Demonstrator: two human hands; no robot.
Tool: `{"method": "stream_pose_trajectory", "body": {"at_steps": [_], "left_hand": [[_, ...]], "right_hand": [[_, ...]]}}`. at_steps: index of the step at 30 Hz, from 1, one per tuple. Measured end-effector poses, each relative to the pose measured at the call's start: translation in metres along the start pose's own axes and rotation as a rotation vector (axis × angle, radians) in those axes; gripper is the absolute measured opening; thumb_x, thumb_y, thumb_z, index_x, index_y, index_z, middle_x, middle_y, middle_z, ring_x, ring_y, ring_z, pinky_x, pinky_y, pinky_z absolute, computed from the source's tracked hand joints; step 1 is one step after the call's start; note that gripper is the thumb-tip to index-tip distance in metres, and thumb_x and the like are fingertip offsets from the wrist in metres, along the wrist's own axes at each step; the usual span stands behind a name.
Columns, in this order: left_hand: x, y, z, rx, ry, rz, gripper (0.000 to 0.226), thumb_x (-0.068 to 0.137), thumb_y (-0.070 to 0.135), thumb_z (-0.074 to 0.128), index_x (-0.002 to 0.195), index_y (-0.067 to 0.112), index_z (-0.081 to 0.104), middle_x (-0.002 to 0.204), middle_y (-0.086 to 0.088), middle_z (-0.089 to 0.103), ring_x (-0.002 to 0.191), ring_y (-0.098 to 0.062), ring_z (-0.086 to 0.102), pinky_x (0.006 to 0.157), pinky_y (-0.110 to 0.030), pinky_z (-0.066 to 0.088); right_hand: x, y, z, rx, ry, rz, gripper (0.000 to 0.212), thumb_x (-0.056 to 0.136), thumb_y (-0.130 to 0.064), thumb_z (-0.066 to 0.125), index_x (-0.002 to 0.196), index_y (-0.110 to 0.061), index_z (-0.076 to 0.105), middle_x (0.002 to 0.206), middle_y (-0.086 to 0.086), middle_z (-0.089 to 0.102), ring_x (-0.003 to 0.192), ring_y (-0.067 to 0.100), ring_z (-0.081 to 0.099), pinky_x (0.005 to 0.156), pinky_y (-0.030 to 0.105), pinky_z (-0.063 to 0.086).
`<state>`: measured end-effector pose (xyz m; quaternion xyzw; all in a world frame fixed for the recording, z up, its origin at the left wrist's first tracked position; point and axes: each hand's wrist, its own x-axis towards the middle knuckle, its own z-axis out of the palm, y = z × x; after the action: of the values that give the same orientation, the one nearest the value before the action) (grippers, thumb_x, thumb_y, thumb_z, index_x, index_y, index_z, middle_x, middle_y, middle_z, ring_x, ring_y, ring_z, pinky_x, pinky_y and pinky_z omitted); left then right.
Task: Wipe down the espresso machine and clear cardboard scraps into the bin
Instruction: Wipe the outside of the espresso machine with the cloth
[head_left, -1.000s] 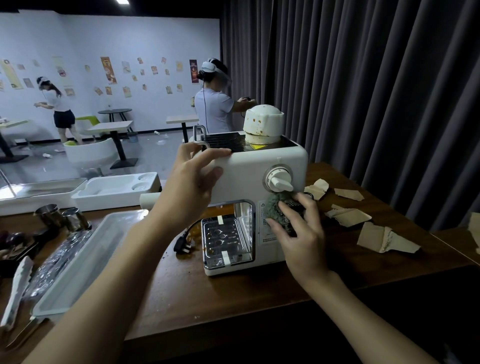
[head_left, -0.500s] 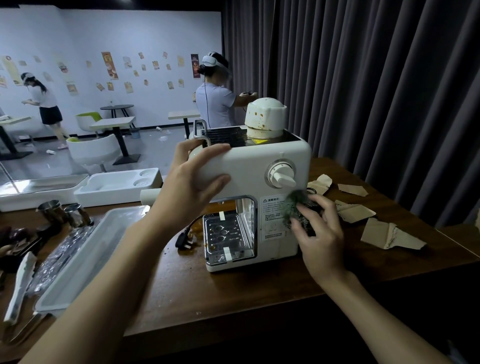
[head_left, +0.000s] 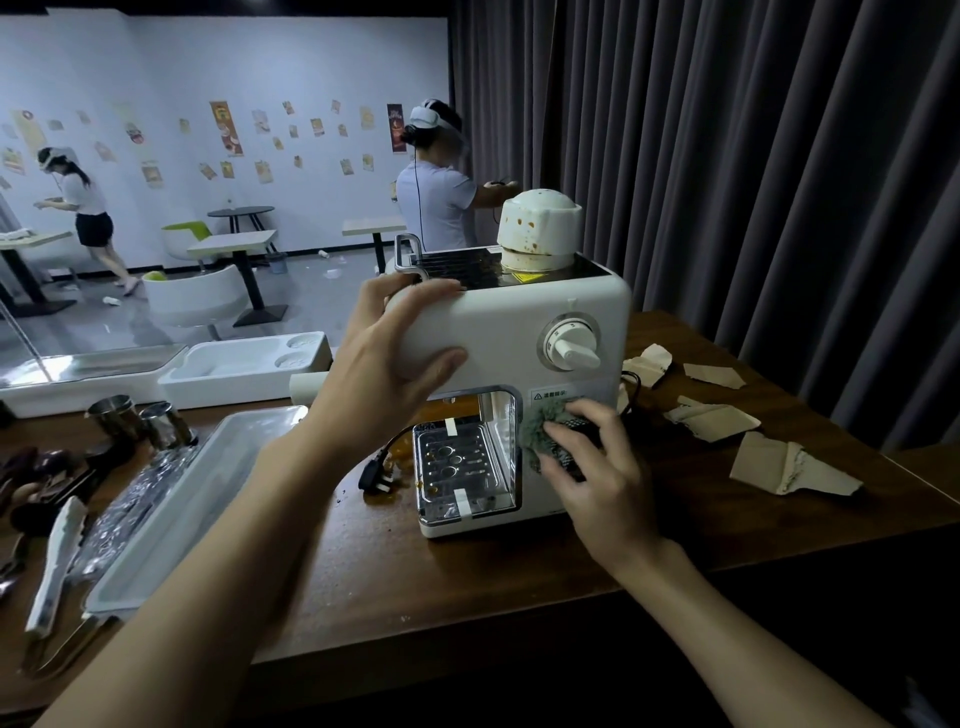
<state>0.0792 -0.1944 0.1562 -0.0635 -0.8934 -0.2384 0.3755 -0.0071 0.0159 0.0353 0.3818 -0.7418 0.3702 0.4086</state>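
Observation:
A white espresso machine (head_left: 509, 332) stands on the brown wooden table (head_left: 467, 571), with a stained white cap on its top. My left hand (head_left: 384, 364) grips the machine's upper left corner. My right hand (head_left: 587, 467) presses a grey-green cloth (head_left: 540, 426) flat against the lower front panel, below the dial (head_left: 570, 344). Several torn cardboard scraps (head_left: 789, 467) lie on the table to the right of the machine. No bin is visible.
A white tray (head_left: 171, 509) lies to the left, with tongs (head_left: 57, 561), foil and two metal cups (head_left: 140, 421) beside it. A black plug (head_left: 376, 475) and an orange spill sit by the machine's left foot. Dark curtain behind; two people stand farther back.
My right hand has slid the cloth left and down across the front panel, back from the machine's right edge. My left hand keeps its hold on the machine's corner.

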Motion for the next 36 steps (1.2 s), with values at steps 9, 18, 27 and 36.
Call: {"method": "stream_pose_trajectory", "body": {"at_steps": [9, 18, 27, 36], "left_hand": [[-0.002, -0.006, 0.001, -0.044, -0.003, 0.017, 0.056, 0.085, 0.030, 0.076, 0.134, 0.028, 0.049, 0.143, 0.003, 0.036, 0.129, -0.010, 0.039, 0.107, -0.018, 0.038], [-0.002, -0.007, 0.001, -0.048, 0.002, 0.024, 0.056, 0.086, 0.026, 0.077, 0.135, 0.028, 0.049, 0.143, 0.002, 0.035, 0.131, -0.014, 0.039, 0.112, -0.032, 0.040], [-0.003, -0.008, -0.001, -0.067, -0.013, 0.029, 0.057, 0.086, 0.029, 0.076, 0.137, 0.028, 0.049, 0.145, 0.001, 0.035, 0.134, -0.015, 0.039, 0.113, -0.035, 0.041], [-0.004, -0.010, 0.002, -0.074, -0.001, 0.040, 0.058, 0.086, 0.026, 0.077, 0.137, 0.028, 0.049, 0.145, 0.001, 0.035, 0.136, -0.014, 0.037, 0.116, -0.035, 0.037]], "right_hand": [[-0.013, 0.018, -0.008, -0.008, 0.125, 0.224, 0.031, 0.073, -0.001, 0.081, 0.102, 0.003, 0.070, 0.115, 0.016, 0.052, 0.106, 0.026, 0.057, 0.092, 0.031, 0.050], [-0.024, -0.020, 0.025, 0.032, 0.128, 0.259, 0.029, 0.070, -0.004, 0.083, 0.095, 0.003, 0.069, 0.102, 0.016, 0.054, 0.097, 0.012, 0.051, 0.081, 0.016, 0.047], [-0.027, 0.000, 0.009, 0.012, 0.222, 0.384, 0.027, 0.072, 0.002, 0.080, 0.097, 0.002, 0.070, 0.108, 0.017, 0.057, 0.101, 0.006, 0.049, 0.085, 0.007, 0.041], [-0.040, -0.029, 0.032, 0.051, 0.159, 0.446, 0.025, 0.073, -0.004, 0.081, 0.094, 0.000, 0.068, 0.106, 0.011, 0.053, 0.097, 0.010, 0.052, 0.081, 0.013, 0.045]]}}
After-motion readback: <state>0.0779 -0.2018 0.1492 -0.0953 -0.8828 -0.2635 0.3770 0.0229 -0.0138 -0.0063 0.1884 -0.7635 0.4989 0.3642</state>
